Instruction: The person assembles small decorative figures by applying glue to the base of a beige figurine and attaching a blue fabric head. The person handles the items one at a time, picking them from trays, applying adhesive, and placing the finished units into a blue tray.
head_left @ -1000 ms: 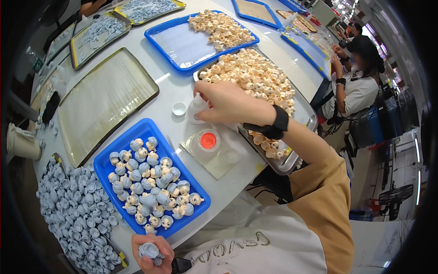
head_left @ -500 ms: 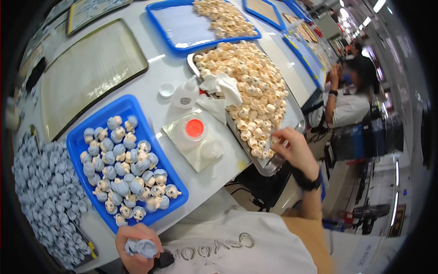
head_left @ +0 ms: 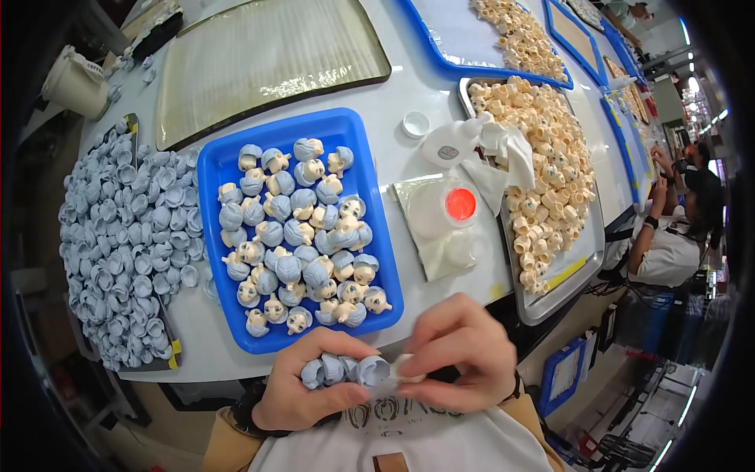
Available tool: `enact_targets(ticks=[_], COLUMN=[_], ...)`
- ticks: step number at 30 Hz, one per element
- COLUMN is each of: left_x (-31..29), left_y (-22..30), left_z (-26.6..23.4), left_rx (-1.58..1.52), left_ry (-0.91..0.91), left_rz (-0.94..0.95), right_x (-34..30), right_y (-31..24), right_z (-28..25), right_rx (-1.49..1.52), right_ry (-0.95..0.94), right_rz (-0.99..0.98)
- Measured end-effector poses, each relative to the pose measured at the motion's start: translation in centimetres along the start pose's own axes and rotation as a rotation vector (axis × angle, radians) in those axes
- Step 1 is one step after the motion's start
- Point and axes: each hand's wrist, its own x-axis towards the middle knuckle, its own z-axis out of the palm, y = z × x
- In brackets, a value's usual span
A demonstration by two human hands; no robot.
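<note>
Left hand point(head_left: 303, 389) clutching several blue hair caps point(head_left: 334, 370), right hand point(head_left: 456, 366) pinching a cream doll head point(head_left: 403, 366) against them, blue tray point(head_left: 370, 236) of capped heads just beyond on table point(head_left: 417, 86).

at six o'clock we see matt, pale blue plastic hair caps point(head_left: 346, 370) in our left hand point(head_left: 303, 389). the blue tray point(head_left: 370, 236) at the centre looks like glossy, smooth plastic. toward three o'clock the metal tray point(head_left: 578, 271) shines dully under matt cream heads point(head_left: 543, 157). the white cloth point(head_left: 503, 153) at one o'clock looks soft and crumpled, and the white table point(head_left: 409, 94) smooth.
</note>
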Motion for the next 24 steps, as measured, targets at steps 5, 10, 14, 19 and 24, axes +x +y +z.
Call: enact_targets(ticks=[5,10,14,19,24], left_x=[0.6,1.4,1.4,1.0,1.1], left_y=[-0.4,-0.2,0.2,-0.1,0.0], left_z=[-0.1,-0.6,-0.3,-0.6,-0.6], left_rx=[0.000,0.122,0.017,-0.013,0.015], left_ry=[0.082,-0.018,-0.034,-0.013,-0.003], left_rz=[0.064,0.209,0.189,0.136,0.138], right_x=[0.1,0.1,-0.1,0.0,-0.5], right_y=[1.3,1.6,1.9,2.0,2.3], right_z=[0.5,1.0,1.3,1.2,-0.3], right_rx=[0.080,-0.103,-0.147,-0.084,-0.156], right_ry=[-0.028,0.045,0.090,0.043,0.025], right_rz=[-0.006,-0.131,-0.205,-0.198,-0.273])
